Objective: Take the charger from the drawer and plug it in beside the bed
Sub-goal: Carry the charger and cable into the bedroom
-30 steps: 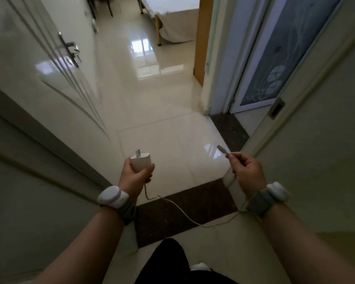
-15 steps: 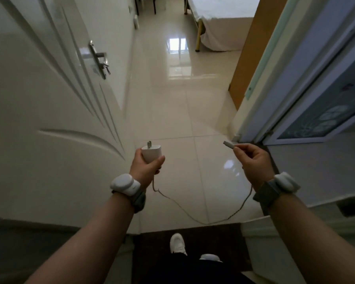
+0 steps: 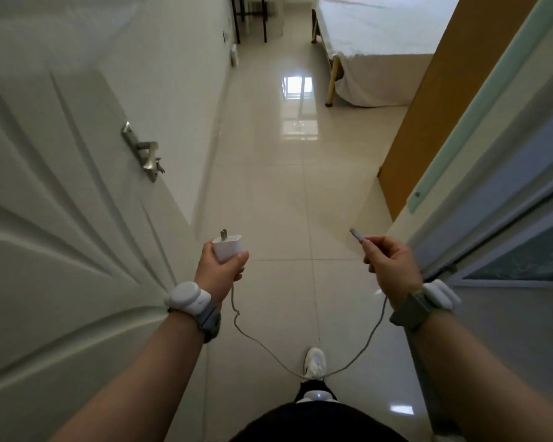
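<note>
My left hand (image 3: 219,266) grips the white charger block (image 3: 227,248), prongs pointing up and away. My right hand (image 3: 390,266) pinches the cable's connector end (image 3: 357,235) between thumb and fingers. The thin white cable (image 3: 268,349) hangs in a loop between both hands, dipping down near my shoe. The bed (image 3: 380,43) with a white sheet and yellow legs stands ahead at the upper right. A white object (image 3: 234,56) sits low on the left wall near the bed; whether it is a socket I cannot tell.
An open white door (image 3: 61,218) with a metal handle (image 3: 144,154) stands close on my left. An orange panel (image 3: 428,116) and a glass door frame (image 3: 508,186) line the right. Glossy tiled floor (image 3: 284,186) runs ahead. Dark furniture legs (image 3: 249,17) stand at the far end.
I have walked through the doorway; the dark threshold strip has passed out of view and the bed is nearer. Both hands keep the same hold on block and connector.
</note>
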Available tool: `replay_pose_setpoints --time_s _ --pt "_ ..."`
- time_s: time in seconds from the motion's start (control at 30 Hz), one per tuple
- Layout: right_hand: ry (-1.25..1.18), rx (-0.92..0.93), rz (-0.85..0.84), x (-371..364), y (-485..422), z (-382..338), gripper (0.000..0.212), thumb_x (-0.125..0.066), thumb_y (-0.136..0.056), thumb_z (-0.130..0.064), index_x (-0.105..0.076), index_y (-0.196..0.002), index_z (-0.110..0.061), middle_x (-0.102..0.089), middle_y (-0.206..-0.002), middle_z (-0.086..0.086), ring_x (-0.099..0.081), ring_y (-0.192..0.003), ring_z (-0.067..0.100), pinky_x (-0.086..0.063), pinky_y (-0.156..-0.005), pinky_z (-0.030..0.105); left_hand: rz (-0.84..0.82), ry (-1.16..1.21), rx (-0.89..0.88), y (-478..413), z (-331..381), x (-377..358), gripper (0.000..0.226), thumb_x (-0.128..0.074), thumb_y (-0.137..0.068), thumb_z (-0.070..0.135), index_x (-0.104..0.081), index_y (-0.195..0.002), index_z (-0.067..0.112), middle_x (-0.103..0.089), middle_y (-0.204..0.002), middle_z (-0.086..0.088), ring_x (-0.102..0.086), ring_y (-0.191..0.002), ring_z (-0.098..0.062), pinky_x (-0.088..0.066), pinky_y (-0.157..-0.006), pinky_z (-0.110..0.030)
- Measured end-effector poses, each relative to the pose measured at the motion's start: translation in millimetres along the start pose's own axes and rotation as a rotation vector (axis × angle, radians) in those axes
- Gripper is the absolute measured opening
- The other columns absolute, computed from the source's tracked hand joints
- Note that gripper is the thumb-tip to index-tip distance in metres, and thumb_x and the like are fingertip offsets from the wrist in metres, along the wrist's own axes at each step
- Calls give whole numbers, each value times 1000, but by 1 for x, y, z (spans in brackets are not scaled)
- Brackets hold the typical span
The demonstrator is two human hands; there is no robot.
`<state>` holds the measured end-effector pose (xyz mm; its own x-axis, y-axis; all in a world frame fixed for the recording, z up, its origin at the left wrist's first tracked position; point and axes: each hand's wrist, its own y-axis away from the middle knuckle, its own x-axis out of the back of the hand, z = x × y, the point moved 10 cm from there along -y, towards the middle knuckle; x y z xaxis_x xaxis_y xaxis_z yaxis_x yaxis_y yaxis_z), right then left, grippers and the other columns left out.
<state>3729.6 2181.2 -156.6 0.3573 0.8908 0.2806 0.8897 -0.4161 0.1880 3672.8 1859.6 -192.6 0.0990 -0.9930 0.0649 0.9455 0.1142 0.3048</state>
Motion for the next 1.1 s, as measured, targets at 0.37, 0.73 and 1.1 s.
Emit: replay_pose_setpoints --time_s 0.37,0.73,1.1 --pt "5 72 -48 -25 -203 -73 9 -53 -92 -20 -61 -92 -18 -67 -75 5 -58 -67 16 -51 -66 29 120 103 -34 -152 80 -58 36 -64 -84 7 -41 -111 14 -52 -88 -4 -54 -68 -19 -51 -62 -30" --pt "146 164 53 -110 -411 -132 18 -55 -91 -26 -65 -99 -14 -58 -73 -2 -48 -59 15 -43 -52 26 122 173 -45 -368 148 -75 37 -64 -84 7 -40 -111 15 -51 -89 -3 -54 -71 -18 -50 -66 -31" --pt "190 171 105 -147 -617 -176 17 -56 -91 -25 -64 -102 -16 -64 -83 -1 -57 -69 16 -51 -64 34 59 104 -40 -586 226 -143 37 -63 -84 8 -40 -113 15 -51 -89 -2 -54 -73 -18 -51 -69 -31"
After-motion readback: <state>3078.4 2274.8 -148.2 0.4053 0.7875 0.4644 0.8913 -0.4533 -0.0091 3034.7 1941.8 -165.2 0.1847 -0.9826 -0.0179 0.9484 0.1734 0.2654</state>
